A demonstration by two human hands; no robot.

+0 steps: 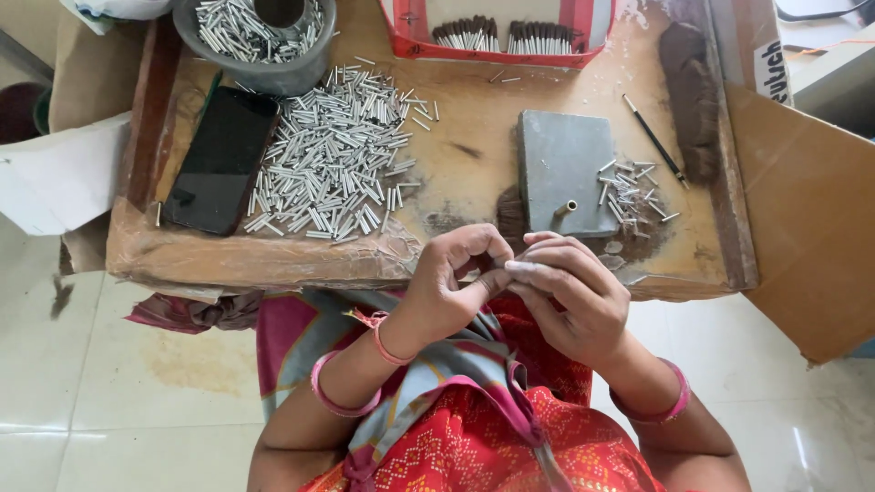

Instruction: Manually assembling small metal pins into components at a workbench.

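Observation:
My left hand (449,284) and my right hand (572,296) meet just in front of the low table's near edge (273,264), above my lap. The fingertips of both hands are pinched together on something small that the fingers hide. My right forefinger is dusted with pale powder. Nearest to the hands are a grey stone block (561,169) with a short brass peg (566,209) and a small heap of silver tubes (629,193) to its right. A large pile of the same short silver tubes (333,159) lies to the left.
A black phone (221,159) lies at the table's left. A grey bowl (273,73) of tubes stands at the back left, and a red tray (497,50) of dark-tipped tubes at the back. A thin black stick (654,139) and a dark brown lump (693,96) are at the right.

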